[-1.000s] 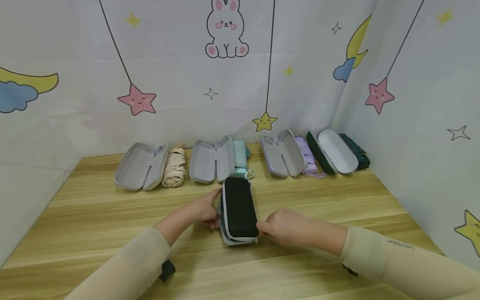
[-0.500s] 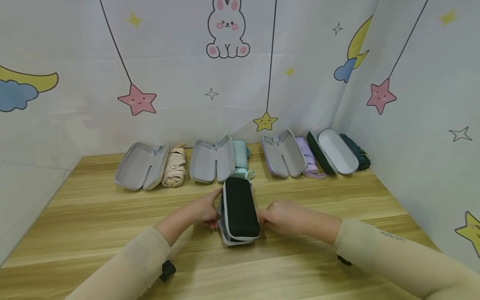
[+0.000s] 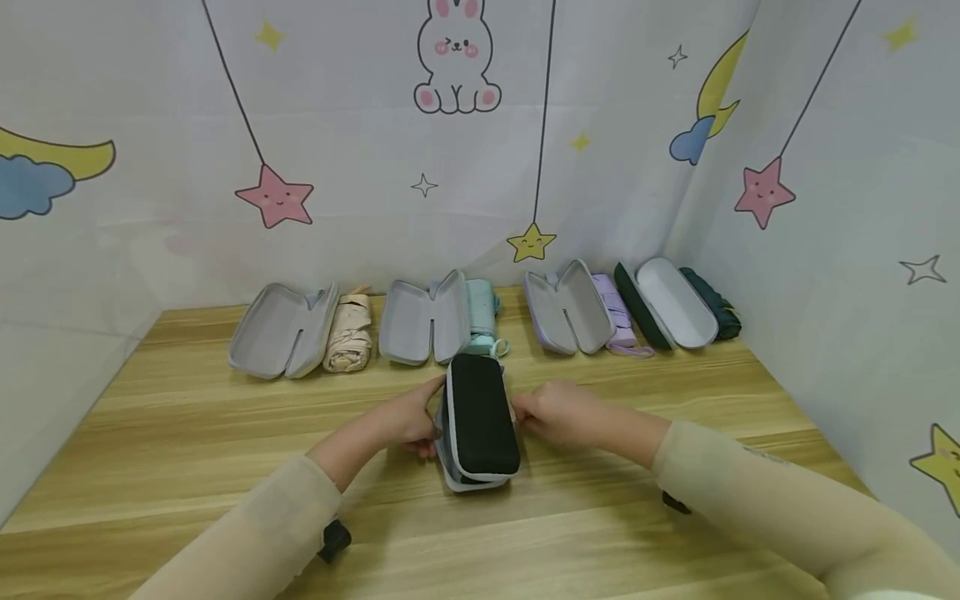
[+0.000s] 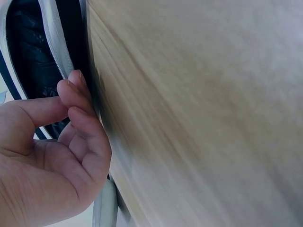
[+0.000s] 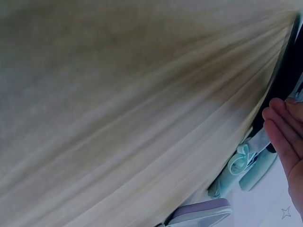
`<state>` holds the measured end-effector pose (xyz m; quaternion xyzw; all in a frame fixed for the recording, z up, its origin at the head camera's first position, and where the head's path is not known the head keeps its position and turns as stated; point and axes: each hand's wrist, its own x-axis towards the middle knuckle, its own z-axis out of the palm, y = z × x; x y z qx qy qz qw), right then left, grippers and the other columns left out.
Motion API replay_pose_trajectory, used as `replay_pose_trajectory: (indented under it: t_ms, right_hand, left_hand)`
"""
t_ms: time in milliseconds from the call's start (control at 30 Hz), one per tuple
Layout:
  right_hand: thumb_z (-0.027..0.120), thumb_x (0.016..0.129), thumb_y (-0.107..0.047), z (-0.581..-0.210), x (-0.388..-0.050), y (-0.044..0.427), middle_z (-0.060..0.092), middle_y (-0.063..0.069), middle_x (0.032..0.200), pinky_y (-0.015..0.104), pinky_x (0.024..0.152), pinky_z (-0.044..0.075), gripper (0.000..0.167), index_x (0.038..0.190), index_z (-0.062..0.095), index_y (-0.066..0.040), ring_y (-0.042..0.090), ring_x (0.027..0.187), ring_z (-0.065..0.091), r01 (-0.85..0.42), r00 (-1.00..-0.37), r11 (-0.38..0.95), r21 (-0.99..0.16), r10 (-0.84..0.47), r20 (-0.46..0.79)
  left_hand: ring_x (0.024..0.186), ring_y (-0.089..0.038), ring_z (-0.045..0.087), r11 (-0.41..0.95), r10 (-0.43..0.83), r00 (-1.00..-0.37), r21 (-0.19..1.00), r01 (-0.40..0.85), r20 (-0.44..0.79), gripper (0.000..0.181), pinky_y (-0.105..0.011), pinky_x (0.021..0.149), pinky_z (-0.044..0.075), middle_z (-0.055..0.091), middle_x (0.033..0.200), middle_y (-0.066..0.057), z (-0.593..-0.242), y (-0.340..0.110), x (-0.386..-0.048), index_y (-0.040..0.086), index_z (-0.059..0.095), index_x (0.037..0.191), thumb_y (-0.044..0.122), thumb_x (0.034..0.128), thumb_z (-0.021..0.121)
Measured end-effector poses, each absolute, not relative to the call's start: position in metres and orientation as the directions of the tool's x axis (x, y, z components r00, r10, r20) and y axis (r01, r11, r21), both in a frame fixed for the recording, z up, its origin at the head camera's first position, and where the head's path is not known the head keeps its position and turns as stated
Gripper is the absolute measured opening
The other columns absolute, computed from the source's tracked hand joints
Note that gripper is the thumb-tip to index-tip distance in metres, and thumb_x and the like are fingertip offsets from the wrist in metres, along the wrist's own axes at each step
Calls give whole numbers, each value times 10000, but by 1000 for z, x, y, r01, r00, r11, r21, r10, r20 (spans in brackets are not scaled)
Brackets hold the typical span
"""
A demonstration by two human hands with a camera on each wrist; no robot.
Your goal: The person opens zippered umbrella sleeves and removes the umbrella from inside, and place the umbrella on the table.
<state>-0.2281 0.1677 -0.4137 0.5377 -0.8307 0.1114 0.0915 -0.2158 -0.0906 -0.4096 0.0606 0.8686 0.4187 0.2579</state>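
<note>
A black zip case [image 3: 483,417] with white zip edging lies mid-table, its lid down over the base. My left hand [image 3: 405,417] grips its left side. In the left wrist view, the thumb and fingers of that hand pinch the lower edge, below a gap in the zip. Dark crinkled fabric [image 4: 31,52] shows inside the gap. On the case's right side, my right hand [image 3: 562,412] has thumb and fingers drawn together at the zip. The right wrist view catches that hand at its right edge, against the case; the zip pull is mostly hidden.
Along the back stand several opened cases, such as the grey-lined one [image 3: 273,333]. Beside them lie folded umbrellas: beige [image 3: 349,333], mint [image 3: 481,312], purple [image 3: 613,308] and dark green [image 3: 708,302]. A patterned cloth wall [image 3: 360,125] rises behind the wooden table [image 3: 225,442].
My right hand has slid away from me along the case's right side, from near its front corner toward its middle. The left hand and the case have hardly moved.
</note>
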Motion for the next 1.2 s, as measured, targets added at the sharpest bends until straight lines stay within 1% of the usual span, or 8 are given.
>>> replay_pose_trajectory:
  t_ms: [200, 367, 500, 667, 800, 900, 1067, 1200]
  right_hand:
    - [668, 800, 18, -416, -236, 167, 554, -41, 589, 253, 483, 437, 220, 752, 515, -132, 92, 515, 546, -905, -423, 419, -78, -861, 282]
    - [668, 805, 21, -415, -240, 165, 563, -39, 600, 255, 488, 440, 216, 752, 519, -127, 94, 527, 553, -891, -451, 444, -90, -853, 262]
    - [683, 795, 14, -414, -246, 164, 558, -45, 612, 252, 499, 437, 222, 749, 518, -127, 92, 536, 540, -879, -475, 467, -96, -841, 259]
    - [696, 784, 18, -413, -250, 163, 526, -57, 603, 251, 504, 423, 239, 735, 512, -126, 90, 527, 502, -877, -478, 470, -99, -835, 274]
    - [686, 800, 6, -415, -251, 164, 500, -71, 594, 243, 498, 409, 242, 736, 501, -136, 76, 522, 479, -875, -481, 476, -85, -836, 263]
    - [682, 809, 2, -417, -252, 164, 510, -71, 604, 244, 499, 415, 237, 744, 504, -139, 76, 526, 489, -873, -484, 479, -88, -832, 273]
    - [684, 819, 3, -419, -252, 164, 531, -64, 621, 252, 512, 428, 227, 752, 517, -136, 83, 537, 507, -869, -491, 484, -100, -823, 288]
    - [680, 820, 9, -414, -248, 165, 570, -35, 646, 268, 538, 457, 204, 772, 529, -119, 116, 565, 555, -870, -484, 492, -45, -831, 273]
  left_hand:
    - [447, -163, 574, 642, 327, -862, 761, -99, -388, 878, -288, 442, 479, 627, 572, -141, -411, -90, -214, 83, 90, 1564, -152, 854, 549]
    - [447, -166, 569, 641, 332, -863, 762, -90, -381, 871, -297, 448, 490, 621, 572, -148, -412, -90, -213, 73, 105, 1561, -163, 848, 545]
    - [451, -170, 571, 652, 329, -856, 752, -99, -398, 869, -301, 455, 494, 627, 581, -157, -412, -90, -212, 98, 116, 1565, -156, 853, 544]
    - [459, -176, 584, 662, 330, -850, 743, -101, -410, 867, -304, 462, 494, 636, 587, -157, -413, -91, -212, 128, 129, 1571, -134, 865, 559]
    - [469, -177, 594, 658, 331, -853, 747, -98, -404, 857, -310, 472, 501, 639, 589, -146, -413, -91, -211, 105, 126, 1567, -126, 867, 563]
    - [482, -176, 603, 645, 329, -856, 757, -105, -399, 783, -320, 495, 522, 640, 609, -146, -413, -92, -210, 35, 173, 1530, -131, 866, 553]
    - [503, -178, 609, 617, 302, -871, 776, -131, -387, 572, -331, 554, 545, 637, 638, -145, -412, -91, -207, -55, 312, 1384, -119, 867, 550]
    - [506, -175, 607, 587, 311, -877, 800, -126, -366, 543, -335, 573, 544, 633, 645, -143, -410, -92, -205, -74, 326, 1382, -96, 883, 539]
